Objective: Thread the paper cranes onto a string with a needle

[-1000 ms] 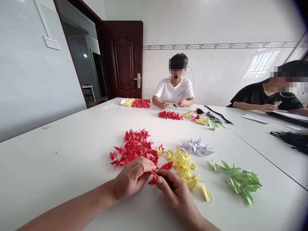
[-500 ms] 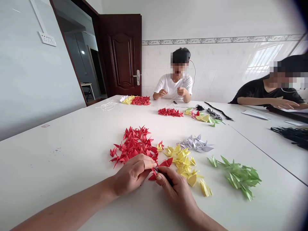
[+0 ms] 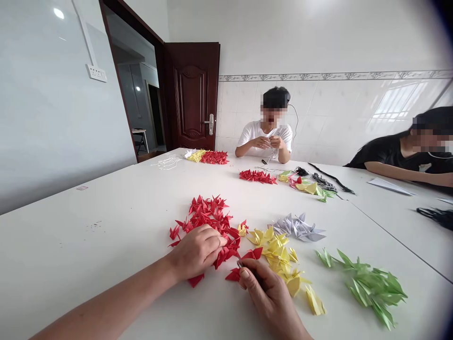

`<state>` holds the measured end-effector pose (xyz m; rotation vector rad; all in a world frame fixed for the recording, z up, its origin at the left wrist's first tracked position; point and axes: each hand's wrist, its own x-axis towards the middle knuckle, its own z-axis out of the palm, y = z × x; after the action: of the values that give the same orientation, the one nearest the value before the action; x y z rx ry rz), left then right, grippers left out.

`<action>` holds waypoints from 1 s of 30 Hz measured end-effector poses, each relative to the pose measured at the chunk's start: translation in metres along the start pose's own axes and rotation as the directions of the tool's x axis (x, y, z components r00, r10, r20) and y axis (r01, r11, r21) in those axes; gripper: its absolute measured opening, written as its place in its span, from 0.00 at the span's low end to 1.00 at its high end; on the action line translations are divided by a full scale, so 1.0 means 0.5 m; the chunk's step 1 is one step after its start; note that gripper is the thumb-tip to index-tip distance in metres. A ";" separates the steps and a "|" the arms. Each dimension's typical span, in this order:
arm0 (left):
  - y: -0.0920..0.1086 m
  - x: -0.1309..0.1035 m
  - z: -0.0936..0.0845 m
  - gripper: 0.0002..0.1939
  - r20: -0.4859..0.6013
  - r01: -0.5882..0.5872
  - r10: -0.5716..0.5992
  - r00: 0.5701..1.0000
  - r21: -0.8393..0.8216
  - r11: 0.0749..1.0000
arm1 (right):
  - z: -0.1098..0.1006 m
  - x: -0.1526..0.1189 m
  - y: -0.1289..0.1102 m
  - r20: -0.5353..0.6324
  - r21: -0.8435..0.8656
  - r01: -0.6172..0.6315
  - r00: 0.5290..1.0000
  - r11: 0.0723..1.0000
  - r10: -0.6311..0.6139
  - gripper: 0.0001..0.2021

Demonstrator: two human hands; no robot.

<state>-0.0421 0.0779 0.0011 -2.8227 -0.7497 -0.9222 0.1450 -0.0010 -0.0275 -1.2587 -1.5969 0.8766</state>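
Observation:
Folded red paper cranes (image 3: 208, 212) lie heaped in front of me on the white table. Over the near side of this heap is my left hand (image 3: 200, 250), its fingers curled together with the tips among the cranes; whatever they pinch is hidden. My right hand (image 3: 267, 293) is closed around a small dark tool with a metal tip (image 3: 240, 263), mostly covered by the fingers. Beside that tip lie a loose red crane (image 3: 253, 253) and another red crane (image 3: 232, 274). Yellow paper cranes (image 3: 279, 255) are just beyond my right hand.
Pale lilac cranes (image 3: 297, 226) and green cranes (image 3: 377, 285) lie to the right. Farther off are more red cranes (image 3: 257, 176), mixed cranes and black cords (image 3: 331, 177). A person in white (image 3: 265, 134) sits opposite, fingers together; another person in black (image 3: 392, 151) leans at the right.
My left hand has drawn away from my right hand, back over the red heap. The view has tilted up and shifted left. Opposite, the person's hands have come together.

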 end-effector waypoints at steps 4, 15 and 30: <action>-0.026 0.001 -0.004 0.10 0.041 0.079 -0.084 0.996 0.117 0.990 | 0.000 0.000 -0.004 0.038 0.005 -0.022 0.999 1.000 0.021 0.23; -0.163 -0.034 -0.031 0.12 -0.235 0.621 -0.663 0.711 -0.233 0.749 | -0.002 -0.001 -0.002 0.049 -0.032 0.004 0.999 0.999 -0.003 0.21; -0.285 -0.031 0.021 0.12 -0.058 0.710 -0.752 0.657 -0.287 0.643 | 0.001 0.002 -0.002 0.079 -0.043 -0.005 0.997 0.999 0.009 0.22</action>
<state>-0.1149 0.1984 -0.0271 -2.5233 -1.9676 -1.4070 0.1442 -0.0001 -0.0267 -1.2739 -1.6830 0.9110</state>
